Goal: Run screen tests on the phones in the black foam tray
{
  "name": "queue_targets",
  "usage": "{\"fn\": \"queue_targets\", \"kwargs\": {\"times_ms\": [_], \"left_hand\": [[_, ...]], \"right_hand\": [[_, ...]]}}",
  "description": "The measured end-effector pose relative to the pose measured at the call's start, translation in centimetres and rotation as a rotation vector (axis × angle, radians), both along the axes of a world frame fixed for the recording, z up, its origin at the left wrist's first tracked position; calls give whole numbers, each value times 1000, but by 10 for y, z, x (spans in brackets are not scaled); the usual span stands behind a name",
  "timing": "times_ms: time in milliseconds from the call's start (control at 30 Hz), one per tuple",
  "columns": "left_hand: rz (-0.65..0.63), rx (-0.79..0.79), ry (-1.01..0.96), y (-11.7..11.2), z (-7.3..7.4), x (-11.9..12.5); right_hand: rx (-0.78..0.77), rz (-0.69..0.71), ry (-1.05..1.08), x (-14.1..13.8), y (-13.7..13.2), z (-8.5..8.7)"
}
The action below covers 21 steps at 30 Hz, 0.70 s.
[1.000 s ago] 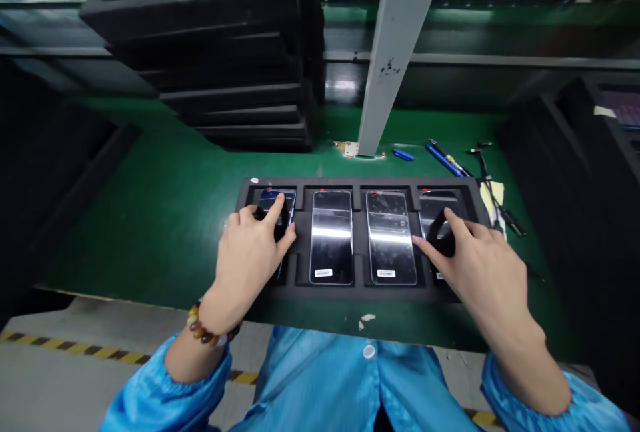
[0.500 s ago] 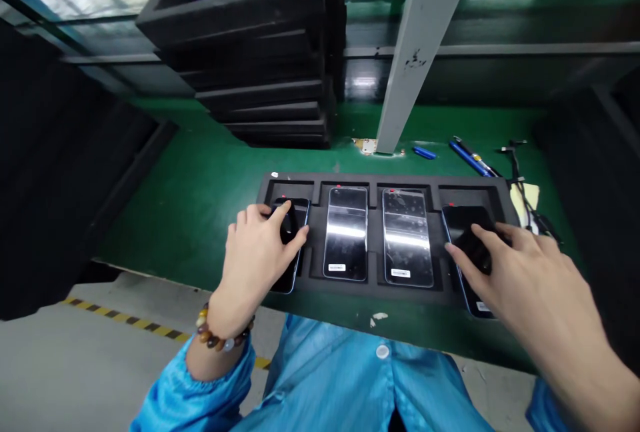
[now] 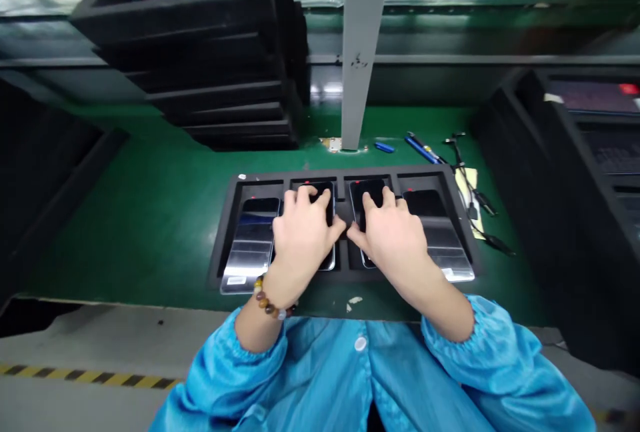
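A black foam tray [image 3: 267, 177] with four-sided slots lies on the bench, holding a row of smartphones. My left hand [image 3: 303, 232] is closed over the second smartphone [image 3: 331, 213], its thumb at the right edge and its fingers across the screen. Over the third smartphone [image 3: 357, 205], my right hand [image 3: 395, 235] has its thumb at the left edge and fingers on the screen side. The leftmost smartphone [image 3: 253, 235] and the rightmost smartphone [image 3: 435, 229] lie slanted, their lower ends at the tray's near side. Both hands partly hide the middle phones.
Black foam trays [image 3: 240, 92] stand stacked behind, left of a grey post [image 3: 361, 65]. More black trays [image 3: 540, 172] are at the right. A blue cap [image 3: 385, 147], pens [image 3: 423, 149], cables [image 3: 473, 209] and yellowish paper [image 3: 467, 182] lie on the green bench [image 3: 165, 219].
My hands have moved inward from the two outer smartphones to the two middle ones. The outer phones are released and lie slanted. The whole view has shifted, showing more of the right side.
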<state>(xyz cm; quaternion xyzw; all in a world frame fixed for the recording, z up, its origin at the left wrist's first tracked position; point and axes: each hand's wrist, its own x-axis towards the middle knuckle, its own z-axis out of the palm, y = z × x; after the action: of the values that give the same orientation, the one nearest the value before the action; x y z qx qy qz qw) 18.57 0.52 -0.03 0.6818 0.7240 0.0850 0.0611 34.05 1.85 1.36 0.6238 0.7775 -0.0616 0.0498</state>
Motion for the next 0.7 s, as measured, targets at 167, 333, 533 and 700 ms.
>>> {"fn": "queue_targets", "kwargs": {"times_ms": [167,333,533,700], "left_hand": [[-51,57,77,-21,4,-5],[-99,54,5,-36,3,-13],[-38,234,-145,-43,20,-57],[-14,351,-159,-55,16,-82]], "right_hand": [[-48,26,-18,10,-18,10],[86,35,85,61,33,24],[111,-96,-115,113,179,-8],[149,-122,-140,121,198,-44]]}}
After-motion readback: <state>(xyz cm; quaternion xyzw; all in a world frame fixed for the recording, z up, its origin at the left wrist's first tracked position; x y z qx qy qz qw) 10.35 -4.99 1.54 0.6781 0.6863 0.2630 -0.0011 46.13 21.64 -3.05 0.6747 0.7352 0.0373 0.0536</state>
